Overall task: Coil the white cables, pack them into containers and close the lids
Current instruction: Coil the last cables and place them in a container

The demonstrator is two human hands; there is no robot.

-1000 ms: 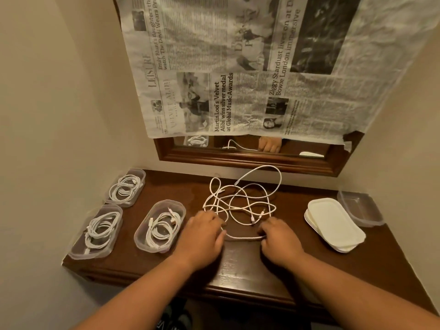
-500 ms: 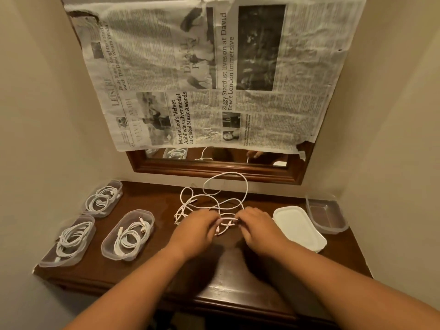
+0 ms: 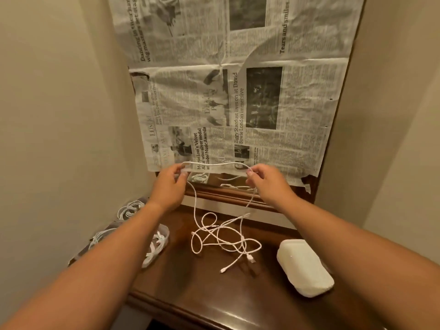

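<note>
A loose white cable (image 3: 221, 236) hangs in tangled loops down to the dark wooden table (image 3: 209, 289). My left hand (image 3: 170, 184) pinches the cable high above the table, and my right hand (image 3: 267, 182) pinches it further along. A short stretch runs taut between the two hands. The plug ends lie on the wood near the middle. At the left, clear containers (image 3: 154, 248) hold coiled white cables; my left forearm covers parts of them. One more coiled cable (image 3: 131, 208) sits further back by the left wall.
A stack of white lids (image 3: 306, 266) lies at the right of the table. A wood-framed mirror (image 3: 228, 194) covered with newspaper (image 3: 238, 103) hangs on the wall right behind the table. Walls close in on both sides.
Both hands rose from the table with the cable pinched between them and spread apart. The tangle now trails down below them. The camera tilted up.
</note>
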